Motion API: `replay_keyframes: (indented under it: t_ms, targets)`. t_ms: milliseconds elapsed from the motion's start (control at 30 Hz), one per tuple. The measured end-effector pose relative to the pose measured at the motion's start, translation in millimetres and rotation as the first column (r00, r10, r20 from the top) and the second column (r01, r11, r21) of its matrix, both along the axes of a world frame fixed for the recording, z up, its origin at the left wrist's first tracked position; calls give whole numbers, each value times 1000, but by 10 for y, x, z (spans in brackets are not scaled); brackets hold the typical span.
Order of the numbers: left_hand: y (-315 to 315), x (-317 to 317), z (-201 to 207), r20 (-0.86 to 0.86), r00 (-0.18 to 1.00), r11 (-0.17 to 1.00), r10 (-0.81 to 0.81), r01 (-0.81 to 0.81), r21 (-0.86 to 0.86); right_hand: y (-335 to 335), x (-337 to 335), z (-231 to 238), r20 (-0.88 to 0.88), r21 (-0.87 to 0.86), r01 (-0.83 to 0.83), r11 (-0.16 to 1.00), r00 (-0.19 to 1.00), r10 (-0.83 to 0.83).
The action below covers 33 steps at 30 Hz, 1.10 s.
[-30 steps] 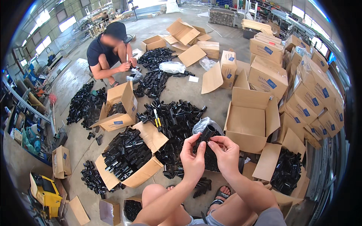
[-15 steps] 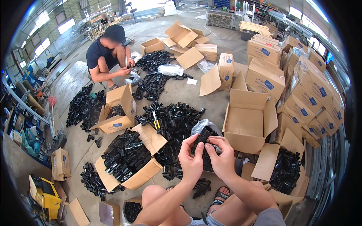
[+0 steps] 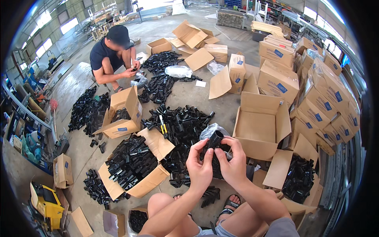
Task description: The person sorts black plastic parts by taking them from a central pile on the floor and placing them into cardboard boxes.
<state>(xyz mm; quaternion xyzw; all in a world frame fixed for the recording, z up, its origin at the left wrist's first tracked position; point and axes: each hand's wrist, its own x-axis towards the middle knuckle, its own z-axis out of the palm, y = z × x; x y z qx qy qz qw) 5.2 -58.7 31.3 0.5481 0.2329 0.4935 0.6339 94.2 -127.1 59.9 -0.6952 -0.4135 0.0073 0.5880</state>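
Between my two hands is a short black tubular pipe fitting (image 3: 215, 139), its round open end tilted up and away from me. My left hand (image 3: 199, 162) is closed on its left side, thumb against the near face. Fingers of my right hand (image 3: 233, 161) wrap the other side, near the open end, with that thumb beside the left one. The fitting's lower part is partly hidden by my thumbs and blends with dark parts behind. Beneath and beyond lies a pile of similar black fittings (image 3: 183, 122), with a clear plastic bag (image 3: 215, 129) and a yellow-and-black tool (image 3: 162, 124) on it.
An open carton full of fittings (image 3: 132, 164) stands left, another (image 3: 299, 177) right. An open carton (image 3: 256, 126) shows a bare bottom beyond my right hand. Stacked cartons (image 3: 323, 100) line the right side. A crouching co-worker (image 3: 112, 59) handles a small dark part at far left.
My right fingers have shifted up and around the fitting toward its open end. The left hand keeps its grip, and the co-worker's head has tilted slightly.
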Motion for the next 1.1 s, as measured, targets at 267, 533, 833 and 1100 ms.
replay_keyframes:
  t_ms: [267, 533, 833, 1100]
  targets:
    - [18, -10, -4, 14, 1000, 1000, 5, -5, -13, 5, 12, -65, 77, -50, -38, 998, 996, 42]
    - [13, -20, 16, 4, 1000, 1000, -4, 4, -3, 16, 29, -103, 75, -55, -44, 998, 996, 48]
    - [19, -12, 25, -16, 999, 1000, -30, 30, -7, -16, 102, -112, 87, -84, -46, 995, 995, 53]
    - [128, -89, -27, 38, 999, 997, -2, 5, -73, -78, 74, -28, -384, -149, -364, 919, 878, 285]
